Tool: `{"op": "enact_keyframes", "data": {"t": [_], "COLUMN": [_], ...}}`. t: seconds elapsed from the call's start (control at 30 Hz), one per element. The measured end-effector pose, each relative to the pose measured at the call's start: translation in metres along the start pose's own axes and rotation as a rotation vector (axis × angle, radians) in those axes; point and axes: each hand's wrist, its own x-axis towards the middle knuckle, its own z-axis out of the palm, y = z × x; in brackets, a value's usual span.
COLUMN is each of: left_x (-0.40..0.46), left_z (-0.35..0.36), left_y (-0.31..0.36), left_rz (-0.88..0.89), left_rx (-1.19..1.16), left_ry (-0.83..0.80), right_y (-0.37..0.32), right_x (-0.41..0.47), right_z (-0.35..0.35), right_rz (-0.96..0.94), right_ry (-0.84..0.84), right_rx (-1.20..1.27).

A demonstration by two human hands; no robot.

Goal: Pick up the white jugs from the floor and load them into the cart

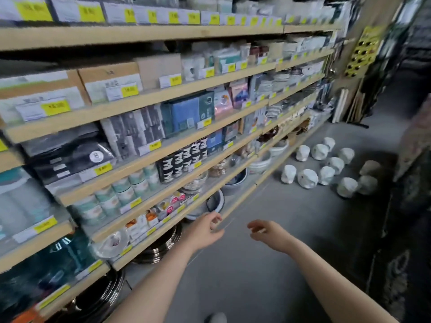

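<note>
White jugs [307,178], a cluster of small ceramic-looking ones, sit on the grey floor [268,264] at right of centre, well apart from my hands. Left hand [205,231] and right hand [268,233] both hang loose, holding nothing. They're packed tight, so I reckon grabbing one could knock its neighbours, and I can't spot a cart anywhere.

The print on the yellow price tags [56,106] is blurred beyond reading. Both forearms are cut off by the bottom edge. The dark goods [405,206] at the right edge are smeared and cannot be identified.
</note>
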Motion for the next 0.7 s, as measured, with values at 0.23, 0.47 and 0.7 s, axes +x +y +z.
{"op": "enact_keyframes", "data": {"t": [0.23,0.47,0.7], "left_x": [0.182,0.328,0.453], "left_z": [0.007,0.023,0.078], "left_y": [0.044,0.092,0.144], "left_rz": [0.13,0.191,0.217], "left_rx": [0.042,0.078,0.092], "left_ry": [-0.097,-0.167,-0.213], "right_y": [0.047,0.099,0.187], "right_x": [0.096,0.173,0.242], "right_z": [-0.098,-0.193,-0.289], "right_rz": [0.09,0.191,0.241], "right_ry": [0.106,0.185,0.222], "right_rx": [0.055,0.157,0.171]}}
